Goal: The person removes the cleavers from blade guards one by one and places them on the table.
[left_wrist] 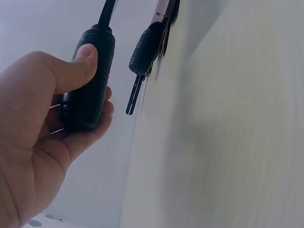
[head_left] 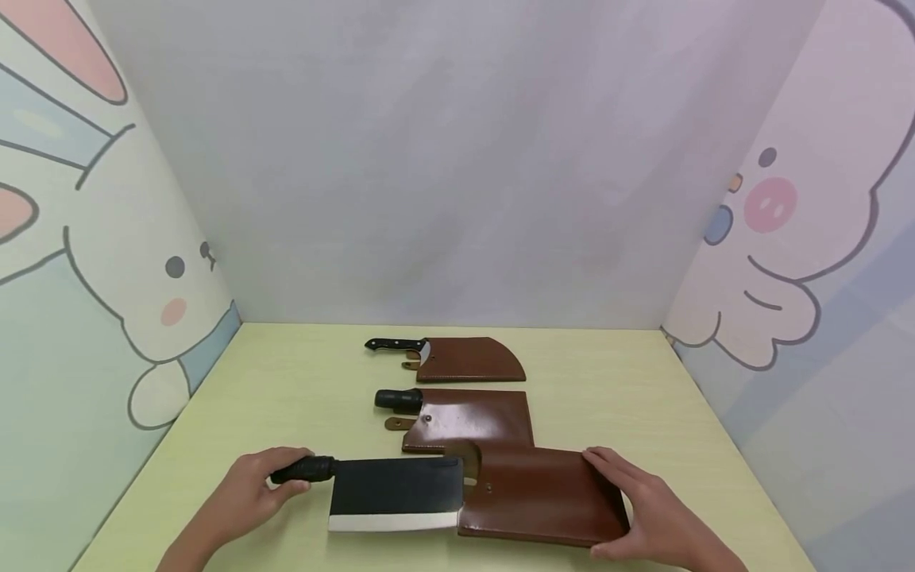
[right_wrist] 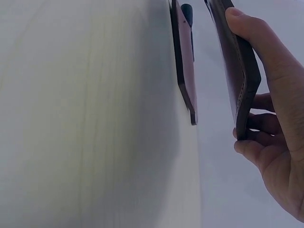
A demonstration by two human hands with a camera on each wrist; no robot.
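Note:
In the head view my left hand [head_left: 246, 488] grips the black handle of a cleaver [head_left: 396, 486], whose broad dark blade has a bright edge facing me. The left wrist view shows the thumb on top of the handle [left_wrist: 88, 80] and the fingers beneath. My right hand [head_left: 650, 508] holds a brown leather knife sheath [head_left: 546, 496] by its closed right end, thumb and fingers on opposite edges. The blade's front end meets the sheath's mouth; how far it reaches inside, if at all, I cannot tell. In the right wrist view the sheath [right_wrist: 247, 76] is raised off the table.
Behind lies a second sheath [head_left: 475, 417] with a black-handled knife [head_left: 396, 400] in it. Farther back is a third sheath [head_left: 472, 359] around a knife with a riveted black handle [head_left: 393, 344]. Cartoon-printed side walls and a plain back wall [head_left: 443, 175] border the pale table [head_left: 608, 381].

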